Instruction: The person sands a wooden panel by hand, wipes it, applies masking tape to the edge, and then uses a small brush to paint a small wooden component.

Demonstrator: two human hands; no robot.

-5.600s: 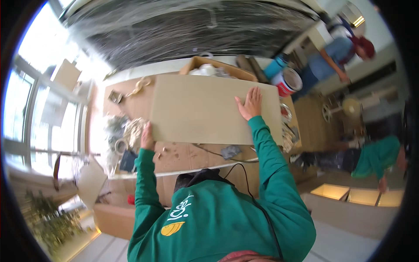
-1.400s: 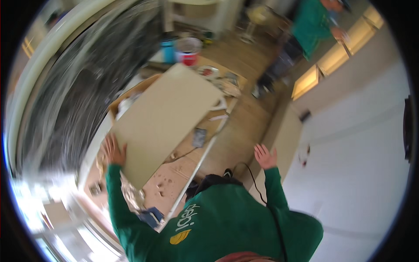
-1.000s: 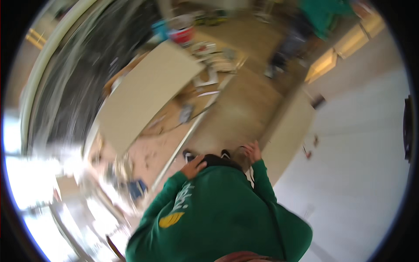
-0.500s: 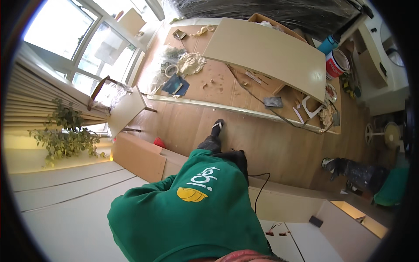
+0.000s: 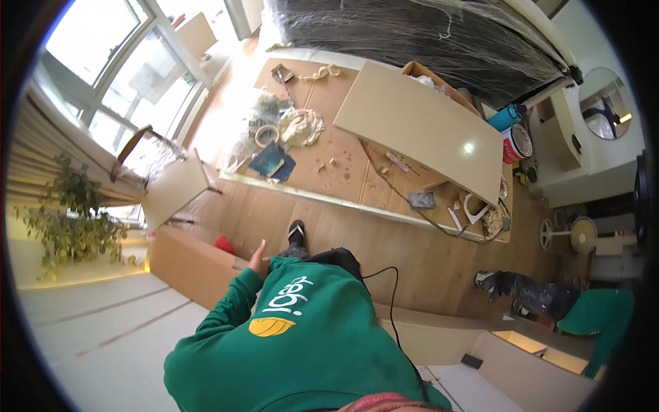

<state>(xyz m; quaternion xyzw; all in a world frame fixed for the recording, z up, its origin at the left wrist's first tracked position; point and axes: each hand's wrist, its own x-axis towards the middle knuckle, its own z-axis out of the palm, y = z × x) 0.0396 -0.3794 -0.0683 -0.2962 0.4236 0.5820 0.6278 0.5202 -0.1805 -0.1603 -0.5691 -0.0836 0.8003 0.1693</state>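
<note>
The left hand hangs open and empty at the person's side, fingers loose, just above a long wooden board lying on the floor at nine o'clock from the body. The right hand is out of sight, so its grip cannot be told. That board looks stiff, fairly heavy and awkward; its long edges offer the best hold. A larger pale panel rests on the workbench at twelve o'clock, possibly propped on a box.
</note>
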